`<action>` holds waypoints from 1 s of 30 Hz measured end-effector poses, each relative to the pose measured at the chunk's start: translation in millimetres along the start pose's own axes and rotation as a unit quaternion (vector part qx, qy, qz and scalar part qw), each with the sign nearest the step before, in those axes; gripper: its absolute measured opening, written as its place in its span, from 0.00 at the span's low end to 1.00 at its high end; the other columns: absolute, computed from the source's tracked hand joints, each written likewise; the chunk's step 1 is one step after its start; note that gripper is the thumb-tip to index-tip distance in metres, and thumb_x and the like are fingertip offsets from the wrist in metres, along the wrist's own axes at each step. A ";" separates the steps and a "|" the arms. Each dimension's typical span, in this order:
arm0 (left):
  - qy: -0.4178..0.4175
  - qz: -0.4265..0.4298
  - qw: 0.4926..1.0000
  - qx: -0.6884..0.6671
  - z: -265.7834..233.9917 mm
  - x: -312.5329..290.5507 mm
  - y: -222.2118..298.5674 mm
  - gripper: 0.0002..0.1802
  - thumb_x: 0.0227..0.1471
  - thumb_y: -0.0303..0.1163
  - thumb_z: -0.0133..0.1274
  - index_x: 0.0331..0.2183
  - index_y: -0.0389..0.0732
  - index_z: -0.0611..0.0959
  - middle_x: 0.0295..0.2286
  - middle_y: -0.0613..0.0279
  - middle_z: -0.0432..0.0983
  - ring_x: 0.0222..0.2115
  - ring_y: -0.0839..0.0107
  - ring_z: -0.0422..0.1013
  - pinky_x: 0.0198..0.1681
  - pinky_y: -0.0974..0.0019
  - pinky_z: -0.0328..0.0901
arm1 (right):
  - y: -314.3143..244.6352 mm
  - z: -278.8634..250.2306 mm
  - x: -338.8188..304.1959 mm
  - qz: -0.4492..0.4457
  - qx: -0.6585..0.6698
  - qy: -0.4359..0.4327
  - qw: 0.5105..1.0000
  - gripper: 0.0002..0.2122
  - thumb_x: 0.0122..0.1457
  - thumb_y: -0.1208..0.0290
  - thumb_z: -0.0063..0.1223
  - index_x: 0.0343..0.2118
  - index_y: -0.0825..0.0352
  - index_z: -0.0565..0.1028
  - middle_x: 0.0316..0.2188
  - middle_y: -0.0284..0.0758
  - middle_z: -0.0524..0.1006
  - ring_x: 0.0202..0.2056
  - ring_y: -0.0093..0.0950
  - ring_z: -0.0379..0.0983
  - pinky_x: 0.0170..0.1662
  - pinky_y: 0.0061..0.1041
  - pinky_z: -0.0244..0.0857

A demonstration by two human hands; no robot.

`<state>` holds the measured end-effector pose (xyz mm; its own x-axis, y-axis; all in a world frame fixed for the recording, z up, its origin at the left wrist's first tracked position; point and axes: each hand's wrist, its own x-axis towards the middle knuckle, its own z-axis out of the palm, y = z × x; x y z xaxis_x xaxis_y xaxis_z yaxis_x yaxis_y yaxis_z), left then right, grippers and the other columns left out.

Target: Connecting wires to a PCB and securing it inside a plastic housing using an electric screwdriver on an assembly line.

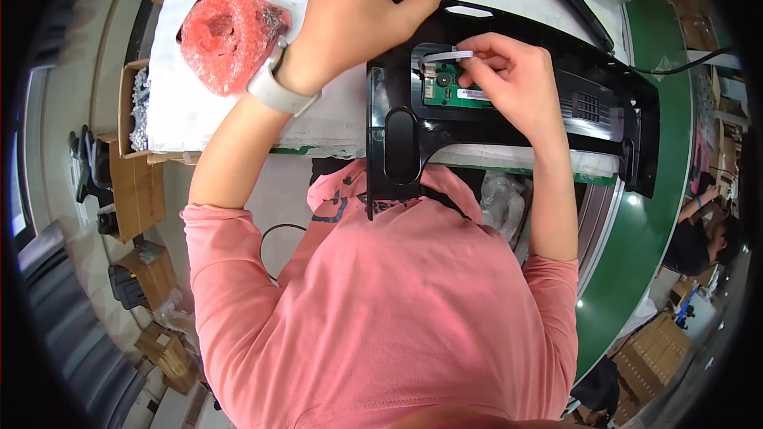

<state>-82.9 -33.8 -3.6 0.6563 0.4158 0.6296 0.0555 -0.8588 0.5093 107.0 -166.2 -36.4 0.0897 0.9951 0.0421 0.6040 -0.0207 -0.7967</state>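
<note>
Across the white-covered table (334, 123), keep the long black panel (469, 123) steady, overhanging the near edge, with the left hand (362, 4) half-curled over its far-left corner (cannot tell whether holding anything) and the right hand (515, 79), over the green circuit board (439, 95), pinching the white cable (449, 56), best handled without tugging. See, at left, a cardboard box (125, 113) containing small grey pieces (140, 111).

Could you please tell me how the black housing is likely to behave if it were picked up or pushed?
The black housing is probably fairly stiff, as its molded frame holds its shape where it overhangs the table. Its shiny surface suggests it could be slippery. Pressed down on that overhanging near-left end, it might tip.
</note>
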 end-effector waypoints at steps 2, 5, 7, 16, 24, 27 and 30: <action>0.039 -0.016 0.999 0.002 0.0 -3.3 -5.6 0.06 0.56 0.29 0.56 0.34 0.36 0.82 0.34 0.62 0.78 0.36 0.72 0.74 0.42 0.66 0.68 | -2.4 4.8 0.2 0.016 0.014 0.031 0.999 0.06 0.58 0.79 0.57 0.37 0.74 0.79 0.28 0.34 0.80 0.25 0.20 0.78 0.25 0.21 0.68; -0.036 -0.231 0.942 -0.242 11.4 -19.7 -18.7 0.09 0.53 0.29 0.58 0.35 0.34 0.83 0.32 0.61 0.78 0.34 0.73 0.74 0.38 0.69 0.69 | -4.1 10.0 2.6 -0.002 -0.008 0.045 0.999 0.06 0.58 0.80 0.56 0.36 0.75 0.79 0.29 0.36 0.80 0.24 0.21 0.79 0.26 0.21 0.69; -0.053 -0.240 0.933 -0.264 13.4 -20.5 -25.5 0.09 0.53 0.29 0.58 0.35 0.34 0.82 0.32 0.61 0.79 0.33 0.72 0.74 0.38 0.69 0.69 | -4.8 11.9 3.0 -0.041 -0.055 0.055 0.996 0.05 0.57 0.81 0.56 0.36 0.75 0.78 0.28 0.37 0.80 0.24 0.23 0.78 0.26 0.22 0.69; -0.096 -0.160 0.965 -0.185 8.4 -6.0 -19.0 0.11 0.51 0.31 0.59 0.32 0.31 0.83 0.25 0.47 0.80 0.29 0.58 0.78 0.36 0.62 0.71 | -12.9 9.8 20.4 -0.165 -0.268 0.013 0.949 0.07 0.54 0.80 0.55 0.35 0.74 0.78 0.30 0.46 0.78 0.24 0.39 0.75 0.29 0.31 0.68; -0.210 -0.065 0.971 0.092 30.4 9.4 -12.7 0.13 0.50 0.36 0.58 0.26 0.34 0.84 0.24 0.41 0.78 0.28 0.45 0.76 0.33 0.50 0.70 | -5.8 2.4 6.3 -0.080 -0.225 0.019 0.971 0.06 0.54 0.76 0.59 0.33 0.72 0.78 0.25 0.42 0.77 0.22 0.38 0.73 0.27 0.31 0.65; -0.185 -0.045 0.974 0.119 32.5 11.5 -12.7 0.13 0.51 0.36 0.57 0.26 0.35 0.84 0.23 0.42 0.78 0.27 0.45 0.76 0.32 0.49 0.70 | -3.4 -9.5 -9.1 -0.121 -0.175 0.071 0.975 0.05 0.53 0.75 0.62 0.30 0.71 0.79 0.23 0.37 0.76 0.20 0.31 0.71 0.25 0.26 0.63; -0.181 -0.035 0.970 0.156 33.7 8.2 -5.7 0.12 0.51 0.35 0.57 0.25 0.35 0.83 0.23 0.43 0.78 0.27 0.46 0.76 0.32 0.50 0.70 | -4.9 -7.0 -39.1 -0.122 -0.232 0.054 0.963 0.05 0.53 0.75 0.63 0.28 0.70 0.79 0.22 0.35 0.75 0.20 0.26 0.70 0.25 0.24 0.62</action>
<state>-52.4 -35.6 -21.1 0.8616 0.3914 0.3233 0.2967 -0.9050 0.3049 106.1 -205.7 -29.9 -0.0330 0.9604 0.2768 0.9045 0.1465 -0.4004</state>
